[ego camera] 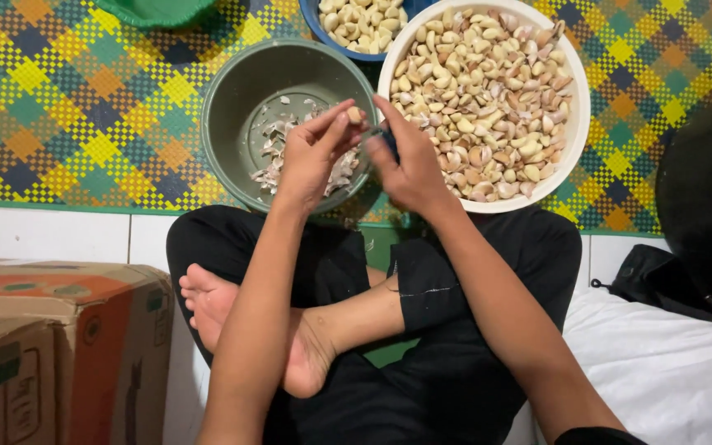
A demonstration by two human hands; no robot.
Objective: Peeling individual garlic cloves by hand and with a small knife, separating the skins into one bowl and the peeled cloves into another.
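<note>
My left hand (pixel 313 156) pinches a garlic clove (pixel 357 115) between thumb and fingertips, over the grey-green bowl (pixel 232 99) that holds papery garlic skins (pixel 278 136). My right hand (pixel 412 161) meets it from the right, gripping a small dark-handled knife (pixel 387 138), mostly hidden in the fist. Just right stands a white bowl (pixel 574 124) full of unpeeled garlic cloves (pixel 484 99). A blue bowl (pixel 323 35) of peeled cloves (pixel 362 21) sits at the top edge. I sit cross-legged below, in dark trousers, one bare foot showing.
A chequered yellow, green and orange mat (pixel 67 107) lies under the bowls. A green basin (pixel 158 10) peeks in at the top. Cardboard boxes (pixel 59 346) stand at the lower left. A white sack (pixel 661 363), a black bag (pixel 661 280) and a dark object (pixel 706 189) fill the right.
</note>
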